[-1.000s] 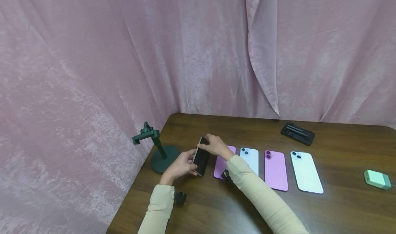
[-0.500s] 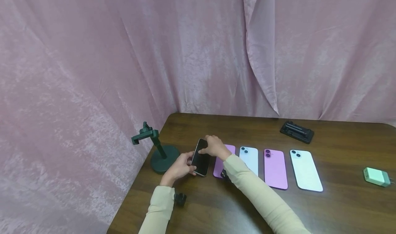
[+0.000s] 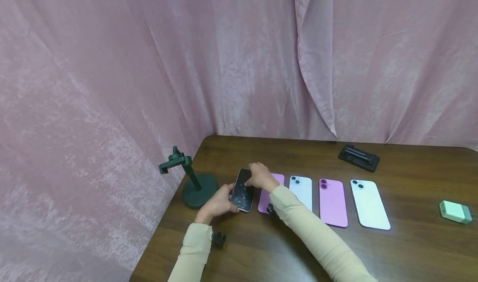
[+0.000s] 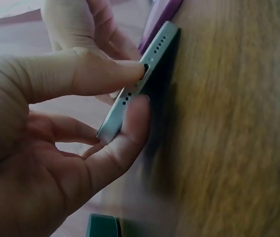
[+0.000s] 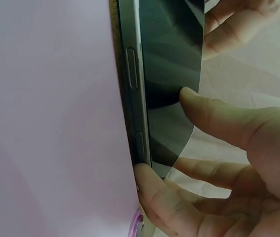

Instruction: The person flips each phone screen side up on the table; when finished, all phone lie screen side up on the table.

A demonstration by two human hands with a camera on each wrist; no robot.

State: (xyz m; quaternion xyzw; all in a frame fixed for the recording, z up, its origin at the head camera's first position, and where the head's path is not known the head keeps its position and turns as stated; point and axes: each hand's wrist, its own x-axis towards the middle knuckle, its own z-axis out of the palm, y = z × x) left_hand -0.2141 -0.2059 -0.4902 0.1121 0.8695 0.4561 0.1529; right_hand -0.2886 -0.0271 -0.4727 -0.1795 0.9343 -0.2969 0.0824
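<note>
A smartphone (image 3: 242, 197) with a dark, smudged-looking screen and a silver frame is tilted slightly just above or against the table, screen up. My left hand (image 3: 219, 201) grips its lower left end. In the left wrist view the thumb presses beside the charging port on the bottom edge (image 4: 111, 118), and a finger supports it from below. At the upper end my right hand (image 3: 261, 176) holds the phone too. The right wrist view has its thumb (image 5: 204, 111) on the screen and fingers at the top corner near the side buttons (image 5: 132, 69).
A green phone stand (image 3: 198, 190) is left of the hands. Rightward lie a purple phone (image 3: 264, 199), a pale blue one (image 3: 300, 188), a pink one (image 3: 333, 203) and a white one (image 3: 370, 205). A black folded holder (image 3: 359, 158) and green charger (image 3: 455, 212) lie farther off.
The phone has been turned flatter, so more of its screen faces up. My left fingers have shifted around its lower end, and my right thumb has slid down the screen.
</note>
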